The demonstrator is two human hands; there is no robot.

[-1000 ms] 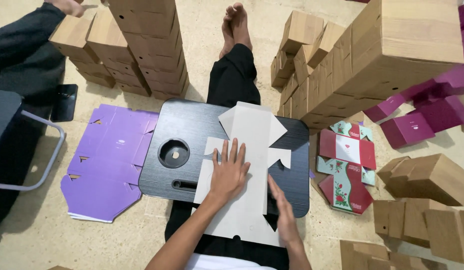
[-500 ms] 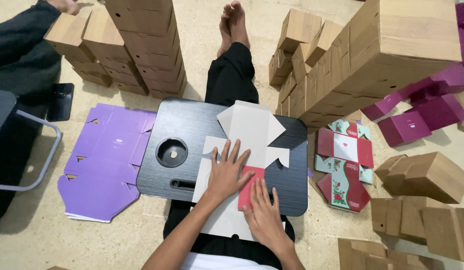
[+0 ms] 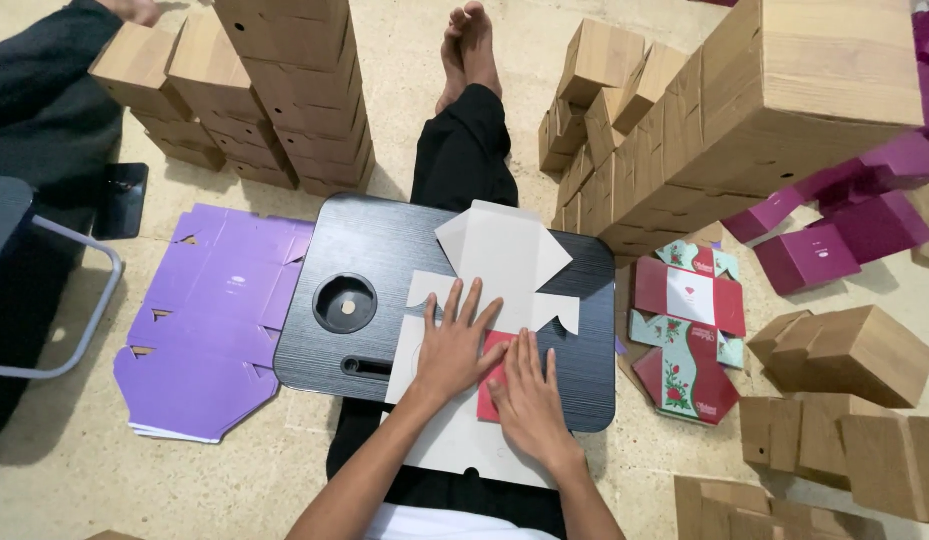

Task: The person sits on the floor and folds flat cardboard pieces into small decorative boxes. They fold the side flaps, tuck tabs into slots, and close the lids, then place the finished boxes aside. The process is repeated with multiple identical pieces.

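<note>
Head view: left hand [image 3: 454, 345] flat, fingers spread, pressing white carton blank [image 3: 504, 260] on black surface [image 3: 374, 250]. Right hand [image 3: 529, 395] flat, fingers together, pressing folded red flap [image 3: 491, 378].

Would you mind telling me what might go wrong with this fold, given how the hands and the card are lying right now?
1. The flat box blank overhangs the near edge of the black lap tray, so that unsupported part may sag and skew the crease.
2. The left hand and right hand both press near the red flap; the far panels lie free and could pivot.
3. The tray seems to rest on the legs, so it might tilt.
</note>
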